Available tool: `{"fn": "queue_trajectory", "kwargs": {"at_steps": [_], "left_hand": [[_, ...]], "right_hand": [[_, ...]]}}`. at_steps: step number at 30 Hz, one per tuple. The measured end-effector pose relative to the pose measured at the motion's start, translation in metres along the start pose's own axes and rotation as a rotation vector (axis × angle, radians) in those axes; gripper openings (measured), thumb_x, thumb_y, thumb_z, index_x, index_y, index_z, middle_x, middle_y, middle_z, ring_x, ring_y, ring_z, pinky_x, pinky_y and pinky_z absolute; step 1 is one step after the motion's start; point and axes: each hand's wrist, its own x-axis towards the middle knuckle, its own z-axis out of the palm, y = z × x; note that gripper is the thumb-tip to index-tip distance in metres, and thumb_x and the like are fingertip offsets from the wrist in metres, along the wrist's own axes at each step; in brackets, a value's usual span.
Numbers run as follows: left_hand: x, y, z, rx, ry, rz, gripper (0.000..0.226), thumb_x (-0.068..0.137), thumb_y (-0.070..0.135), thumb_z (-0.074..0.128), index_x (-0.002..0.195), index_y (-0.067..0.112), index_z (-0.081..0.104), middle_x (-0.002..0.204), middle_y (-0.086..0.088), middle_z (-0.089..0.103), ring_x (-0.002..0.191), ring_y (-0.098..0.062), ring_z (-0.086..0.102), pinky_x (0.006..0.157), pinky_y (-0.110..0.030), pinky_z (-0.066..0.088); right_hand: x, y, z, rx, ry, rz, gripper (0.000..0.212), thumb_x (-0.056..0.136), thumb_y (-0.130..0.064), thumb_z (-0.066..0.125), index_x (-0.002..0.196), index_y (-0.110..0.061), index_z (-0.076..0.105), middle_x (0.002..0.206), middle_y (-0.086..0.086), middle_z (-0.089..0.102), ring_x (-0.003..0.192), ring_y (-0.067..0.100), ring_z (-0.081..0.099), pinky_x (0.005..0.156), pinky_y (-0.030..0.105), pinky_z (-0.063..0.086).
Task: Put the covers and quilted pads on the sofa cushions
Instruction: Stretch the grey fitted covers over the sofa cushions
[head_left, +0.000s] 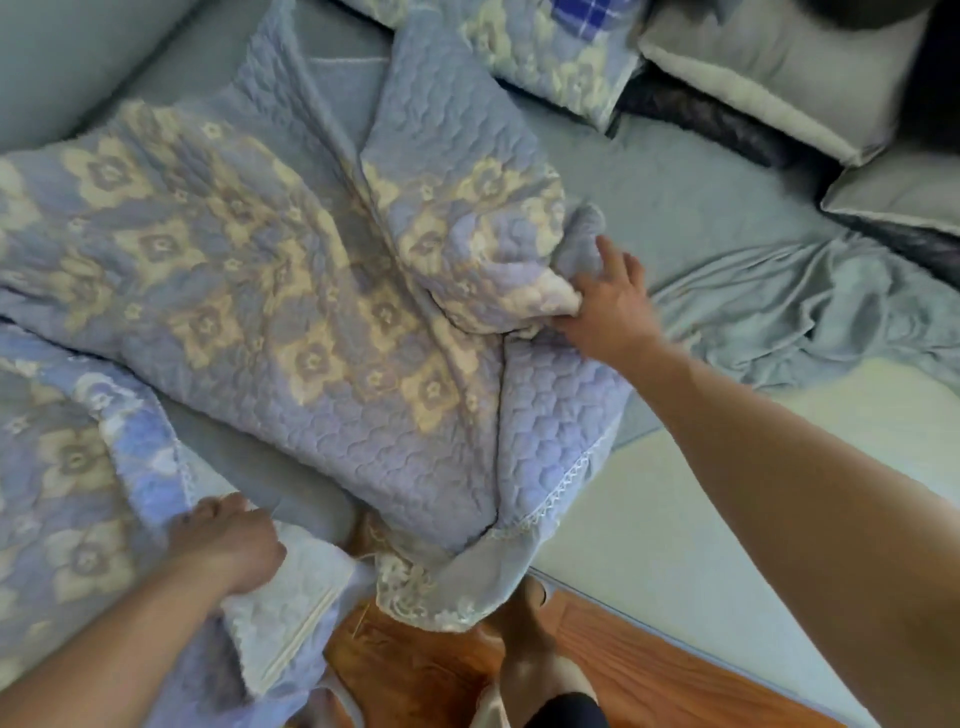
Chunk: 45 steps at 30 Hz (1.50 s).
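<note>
A blue quilted pad (270, 270) with cream flower pattern and lace trim lies rumpled across the sofa seat cushion (691, 208). My right hand (605, 299) grips a bunched fold of this pad near the middle of the seat. A second flowered quilted pad (67, 467) lies at the lower left; my left hand (228, 540) is closed on its white-backed edge at the seat's front. A loose grey-blue cover (810, 312) lies crumpled on the right, with a bare cream cushion (727, 493) in front of it.
Grey throw pillows (779, 67) and a flowered pillow (550, 52) lean along the sofa back. The sofa arm (67, 57) rises at the far left. Below the seat's front edge there is wooden floor (426, 660), where my foot (530, 644) stands.
</note>
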Motion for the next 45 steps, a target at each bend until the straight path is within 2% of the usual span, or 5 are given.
{"fn": "queue_trajectory", "kwargs": {"at_steps": [9, 18, 22, 27, 45], "left_hand": [[-0.072, 0.226, -0.153, -1.792, -0.015, 0.193, 0.070, 0.081, 0.060, 0.072, 0.141, 0.044, 0.039, 0.127, 0.014, 0.063, 0.113, -0.016, 0.064, 0.091, -0.048, 0.056], [-0.064, 0.217, -0.206, -0.969, 0.124, 0.270, 0.060, 0.087, 0.071, 0.044, 0.112, 0.023, 0.071, 0.112, -0.001, 0.072, 0.103, -0.024, 0.068, 0.085, -0.034, 0.053], [-0.049, 0.116, -0.218, -0.976, 0.278, 0.088, 0.026, 0.098, 0.046, 0.051, 0.092, 0.026, 0.066, 0.112, -0.008, 0.071, 0.097, -0.027, 0.068, 0.077, -0.033, 0.051], [-0.024, -0.003, -0.235, -0.863, 0.384, -0.160, 0.038, 0.101, 0.032, 0.053, 0.135, 0.016, 0.058, 0.138, -0.010, 0.059, 0.120, -0.030, 0.057, 0.084, -0.030, 0.041], [0.142, -0.374, -0.314, -1.795, 1.049, -0.921, 0.093, 0.075, 0.072, 0.054, 0.131, -0.002, 0.054, 0.133, -0.024, 0.058, 0.123, -0.039, 0.057, 0.100, -0.048, 0.048]], "right_hand": [[-0.179, 0.051, -0.026, 0.490, -0.148, -0.055, 0.011, 0.078, -0.026, 0.067, 0.088, -0.023, 0.070, 0.094, -0.004, 0.067, 0.082, 0.024, 0.063, 0.062, 0.020, 0.031], [-0.114, 0.068, -0.075, 0.583, -0.431, 0.392, 0.078, 0.086, -0.021, 0.064, 0.153, -0.016, 0.025, 0.144, 0.017, 0.048, 0.130, 0.038, 0.047, 0.102, 0.038, 0.040], [-0.037, -0.002, -0.139, 0.676, 0.009, 0.222, 0.066, 0.078, 0.004, 0.057, 0.143, -0.009, 0.047, 0.135, 0.019, 0.051, 0.125, 0.037, 0.047, 0.100, 0.035, 0.036], [0.057, -0.128, -0.159, 0.643, -0.219, -0.074, 0.041, 0.092, -0.013, 0.055, 0.134, -0.016, 0.057, 0.139, 0.012, 0.052, 0.124, 0.031, 0.052, 0.101, 0.032, 0.039], [0.233, -0.451, -0.040, 0.343, -0.512, -0.291, 0.076, 0.085, -0.032, 0.057, 0.155, -0.022, 0.027, 0.155, 0.010, 0.031, 0.143, 0.028, 0.033, 0.116, 0.034, 0.030]]}}
